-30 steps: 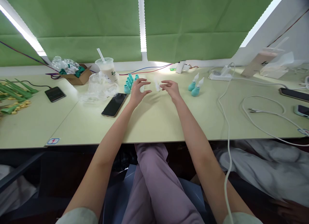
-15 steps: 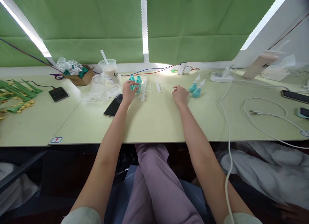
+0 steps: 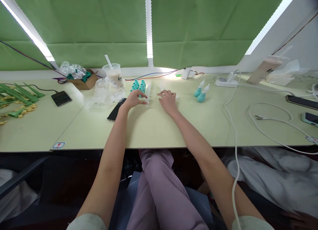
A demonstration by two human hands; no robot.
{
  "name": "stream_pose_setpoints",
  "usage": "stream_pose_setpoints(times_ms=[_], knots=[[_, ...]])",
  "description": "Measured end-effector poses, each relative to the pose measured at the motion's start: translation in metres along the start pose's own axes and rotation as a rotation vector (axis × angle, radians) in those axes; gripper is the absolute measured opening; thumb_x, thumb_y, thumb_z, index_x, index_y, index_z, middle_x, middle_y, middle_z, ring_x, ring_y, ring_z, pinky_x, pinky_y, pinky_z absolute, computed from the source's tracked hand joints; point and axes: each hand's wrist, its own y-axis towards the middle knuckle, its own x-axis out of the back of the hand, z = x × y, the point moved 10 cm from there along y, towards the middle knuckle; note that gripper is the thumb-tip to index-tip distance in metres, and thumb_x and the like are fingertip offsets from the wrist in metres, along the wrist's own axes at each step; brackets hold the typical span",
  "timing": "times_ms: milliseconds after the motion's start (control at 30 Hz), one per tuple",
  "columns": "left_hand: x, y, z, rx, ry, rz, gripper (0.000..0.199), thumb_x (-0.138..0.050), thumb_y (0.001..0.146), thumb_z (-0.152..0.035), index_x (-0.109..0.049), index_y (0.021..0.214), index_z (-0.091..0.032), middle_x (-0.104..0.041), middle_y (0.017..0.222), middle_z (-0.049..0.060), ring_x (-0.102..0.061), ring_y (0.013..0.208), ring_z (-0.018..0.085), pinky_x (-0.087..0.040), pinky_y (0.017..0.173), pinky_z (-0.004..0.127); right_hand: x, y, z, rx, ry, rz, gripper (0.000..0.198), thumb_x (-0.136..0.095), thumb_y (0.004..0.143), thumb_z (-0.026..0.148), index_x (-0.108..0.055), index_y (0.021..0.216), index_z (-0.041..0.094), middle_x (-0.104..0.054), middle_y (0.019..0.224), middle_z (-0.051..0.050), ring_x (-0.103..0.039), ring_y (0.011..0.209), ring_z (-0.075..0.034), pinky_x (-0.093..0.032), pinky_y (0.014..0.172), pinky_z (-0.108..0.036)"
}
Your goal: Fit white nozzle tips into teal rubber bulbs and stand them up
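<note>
My left hand [image 3: 134, 100] reaches over the near end of a row of translucent plastic pieces [image 3: 148, 89]. Its thumb and fingers are apart, touching or just above the nearest piece. Several teal rubber bulbs [image 3: 142, 86] stand with open necks upward just behind that hand. My right hand [image 3: 169, 102] lies low over the table with fingers stretched toward a row of tiny clear pieces [image 3: 154, 90]; I see nothing held in it. Other small clear pieces [image 3: 162, 87] are partly hidden behind it. Farther right stand two teal bulbs fitted with white tips [image 3: 201, 97].
A black phone [image 3: 114, 112] lies beside my left forearm. Behind it are a crumpled plastic bag [image 3: 105, 94], a drink cup [image 3: 113, 74] and a cardboard box [image 3: 85, 82]. A white cable [image 3: 230, 111] runs from a power strip [image 3: 225, 82] across the right side.
My right hand has moved left, away from the two tipped bulbs, to the small clear pieces. My left hand has shifted from the teal bulbs toward the near end of the translucent row.
</note>
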Motion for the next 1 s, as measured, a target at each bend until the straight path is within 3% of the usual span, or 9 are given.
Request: stream_pose_setpoints(times_ms=[133, 267, 533, 800, 1000], knots=[[-0.010, -0.002, -0.005, -0.007, 0.052, 0.063, 0.031, -0.082, 0.061, -0.037, -0.076, 0.087, -0.022, -0.063, 0.081, 0.003, -0.051, 0.074, 0.016, -0.042, 0.074, 0.032, -0.025, 0.005, 0.021, 0.104, -0.028, 0.081, 0.038, -0.041, 0.093, 0.021, -0.056, 0.129, 0.021, -0.052, 0.136, -0.012, -0.042, 0.119, -0.028, -0.027, 0.090, -0.043], [-0.009, -0.001, -0.005, -0.023, 0.056, 0.028, 0.020, -0.080, 0.064, -0.031, -0.076, 0.081, -0.022, -0.063, 0.078, 0.003, -0.051, 0.073, 0.016, -0.043, 0.073, 0.032, -0.035, 0.011, 0.016, 0.100, 0.000, 0.089, 0.033, -0.040, 0.095, 0.023, -0.063, 0.118, 0.021, -0.054, 0.134, -0.012, -0.041, 0.120, -0.028, -0.025, 0.092, -0.045], [-0.009, -0.003, -0.004, -0.013, 0.023, 0.016, 0.016, -0.079, 0.062, -0.022, -0.074, 0.076, -0.021, -0.066, 0.085, 0.004, -0.055, 0.076, 0.017, -0.045, 0.073, 0.032, -0.029, 0.012, 0.014, 0.074, 0.061, 0.062, 0.030, -0.039, 0.095, 0.019, -0.069, 0.094, 0.022, -0.070, 0.101, -0.011, -0.051, 0.100, -0.025, -0.025, 0.085, -0.042], [-0.010, -0.004, 0.005, 0.073, -0.020, 0.040, 0.016, -0.078, 0.060, -0.020, -0.071, 0.075, -0.021, -0.069, 0.079, 0.002, -0.058, 0.067, 0.016, -0.048, 0.071, 0.031, -0.026, 0.014, 0.010, 0.025, 0.160, 0.080, 0.025, -0.047, 0.092, 0.018, -0.069, 0.081, 0.021, -0.072, 0.090, -0.007, -0.055, 0.096, -0.022, -0.024, 0.084, -0.038], [-0.012, -0.005, 0.008, 0.048, -0.022, 0.056, 0.018, -0.079, 0.058, -0.027, -0.074, 0.075, -0.023, -0.068, 0.083, 0.004, -0.056, 0.062, 0.014, -0.049, 0.064, 0.030, -0.024, 0.013, 0.011, 0.035, 0.235, 0.069, 0.018, -0.052, 0.088, 0.016, -0.068, 0.094, 0.022, -0.073, 0.090, -0.004, -0.058, 0.095, -0.021, -0.024, 0.085, -0.036]])
